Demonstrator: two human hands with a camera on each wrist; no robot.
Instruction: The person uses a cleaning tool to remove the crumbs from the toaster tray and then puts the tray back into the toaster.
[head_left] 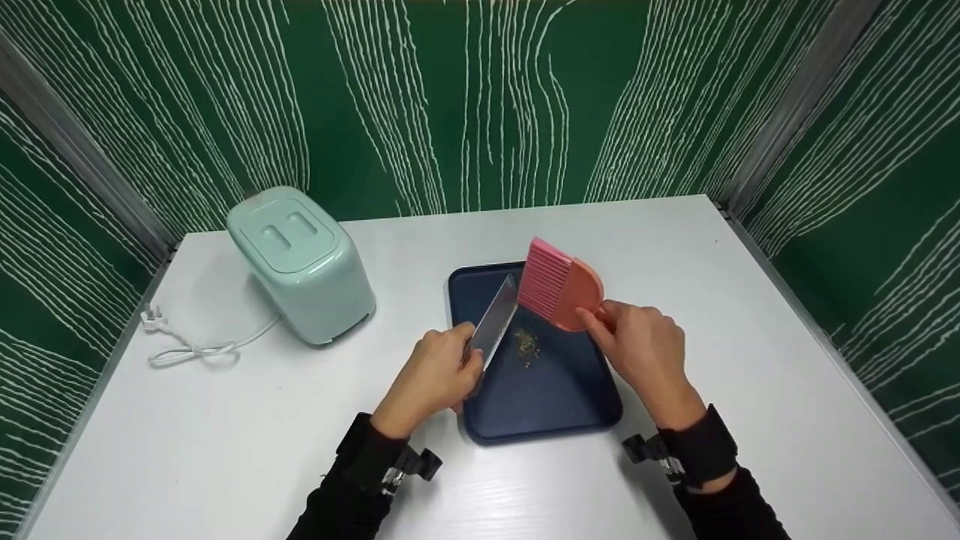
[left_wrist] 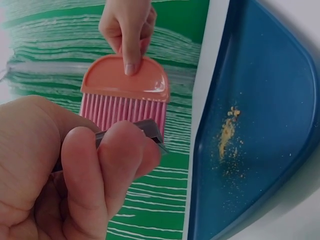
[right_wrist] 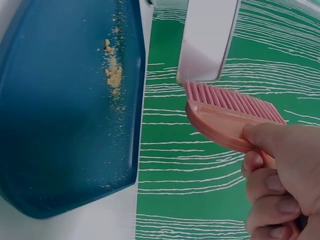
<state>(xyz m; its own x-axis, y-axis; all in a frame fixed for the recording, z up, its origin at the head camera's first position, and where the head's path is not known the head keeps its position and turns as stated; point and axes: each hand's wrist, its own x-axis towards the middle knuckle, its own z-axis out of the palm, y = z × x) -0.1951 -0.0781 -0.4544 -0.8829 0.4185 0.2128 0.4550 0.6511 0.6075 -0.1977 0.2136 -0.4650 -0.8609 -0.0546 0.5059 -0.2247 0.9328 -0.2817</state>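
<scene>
My left hand (head_left: 431,371) grips a slim metal crumb tray (head_left: 495,322) by its near end, tilted on edge above the dark blue tray (head_left: 551,405). In my right hand (head_left: 646,345) is a small hand brush (head_left: 566,289) with an orange head and pink bristles, thumb pressed on the head. The bristle tips are at the crumb tray's far end; in the right wrist view the bristles (right_wrist: 235,101) appear to touch its corner. Yellowish crumbs (right_wrist: 114,72) lie scattered on the blue tray beneath. My fingers cover the crumb tray's near end.
A mint green toaster (head_left: 322,277) with a lid over its top stands at the left of the white table (head_left: 300,450). Its white cord and plug (head_left: 191,349) lie beside it. Green walls with white lines enclose the back and sides.
</scene>
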